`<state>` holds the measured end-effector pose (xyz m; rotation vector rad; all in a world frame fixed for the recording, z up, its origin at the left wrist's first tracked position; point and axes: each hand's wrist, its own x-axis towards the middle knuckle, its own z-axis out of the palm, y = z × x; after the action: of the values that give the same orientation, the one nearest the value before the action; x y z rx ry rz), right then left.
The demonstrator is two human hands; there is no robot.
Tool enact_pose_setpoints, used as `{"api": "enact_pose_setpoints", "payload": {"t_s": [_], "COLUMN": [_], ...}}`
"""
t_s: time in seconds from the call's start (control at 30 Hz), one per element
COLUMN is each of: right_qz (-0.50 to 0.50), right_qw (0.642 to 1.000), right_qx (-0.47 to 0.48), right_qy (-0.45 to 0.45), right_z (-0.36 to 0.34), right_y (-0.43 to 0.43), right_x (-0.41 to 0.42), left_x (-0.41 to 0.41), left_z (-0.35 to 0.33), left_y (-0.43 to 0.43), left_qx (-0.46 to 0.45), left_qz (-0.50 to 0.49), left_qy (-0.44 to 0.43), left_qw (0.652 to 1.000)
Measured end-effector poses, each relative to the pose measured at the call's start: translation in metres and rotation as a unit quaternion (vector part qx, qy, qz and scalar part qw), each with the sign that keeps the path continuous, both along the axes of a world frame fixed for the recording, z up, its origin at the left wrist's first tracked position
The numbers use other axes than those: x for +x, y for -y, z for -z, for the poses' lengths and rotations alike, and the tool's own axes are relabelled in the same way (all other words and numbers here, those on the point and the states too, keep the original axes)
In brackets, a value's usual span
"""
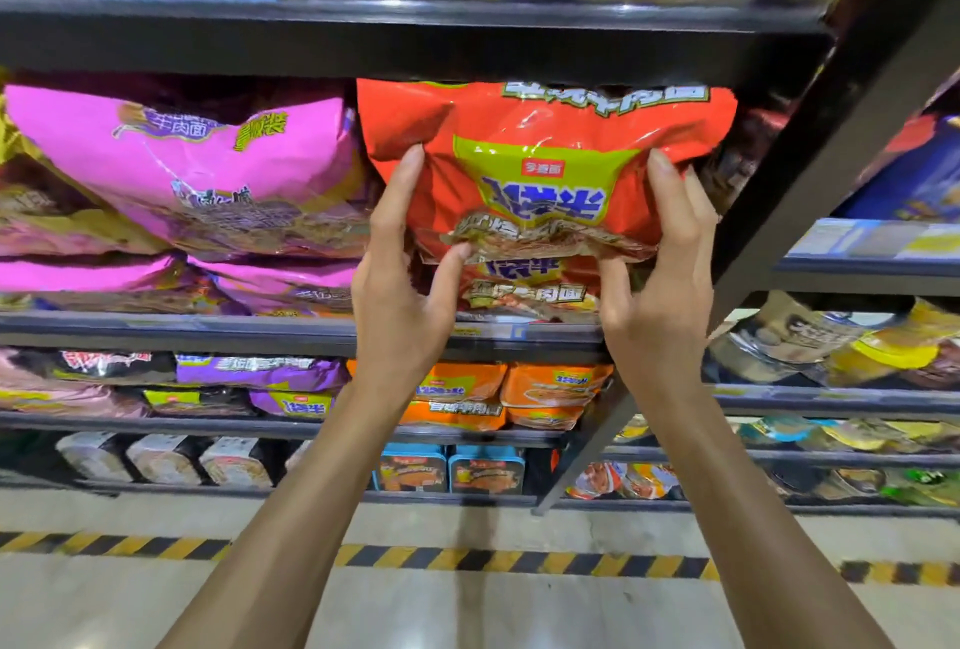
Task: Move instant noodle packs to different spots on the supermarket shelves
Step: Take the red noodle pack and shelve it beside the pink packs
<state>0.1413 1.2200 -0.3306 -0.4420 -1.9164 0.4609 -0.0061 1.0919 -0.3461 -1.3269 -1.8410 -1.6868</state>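
A big red-orange instant noodle pack (545, 155) with a yellow-green label sits at the front of the second shelf, on top of another pack of the same kind (524, 285). My left hand (400, 274) grips its lower left side, fingers up along the edge and thumb under the bottom. My right hand (660, 279) grips the lower right side in the same way. The pack fills the gap up to the shelf board above.
Pink noodle packs (197, 170) are stacked to the left on the same shelf (208, 329). Below are purple and orange packs (550, 388), then boxed noodles. A black upright post (810, 170) stands right of the red pack. Yellow-black tape marks the floor.
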Motion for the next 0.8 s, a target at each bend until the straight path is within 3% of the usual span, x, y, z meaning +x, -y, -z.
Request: {"api": "enact_pose_setpoints", "payload": {"t_s": [0.27, 0.47, 0.8], "right_qz": [0.037, 0.009, -0.003], "right_qw": [0.999, 0.997, 0.995], "right_qx": [-0.001, -0.073, -0.097], "right_qy": [-0.007, -0.013, 0.015], "right_z": [0.000, -0.008, 0.006], "right_y": [-0.002, 0.003, 0.012], "right_x": [-0.009, -0.009, 0.003], "left_x": [-0.011, -0.015, 0.000], "left_z": [0.001, 0.002, 0.010], "left_y": [-0.010, -0.007, 0.005], "left_qx": [-0.016, -0.036, -0.039], "left_qz": [0.036, 0.050, 0.040], "left_qy": [0.004, 0.051, 0.063], "left_qw": [0.999, 0.997, 0.996]}}
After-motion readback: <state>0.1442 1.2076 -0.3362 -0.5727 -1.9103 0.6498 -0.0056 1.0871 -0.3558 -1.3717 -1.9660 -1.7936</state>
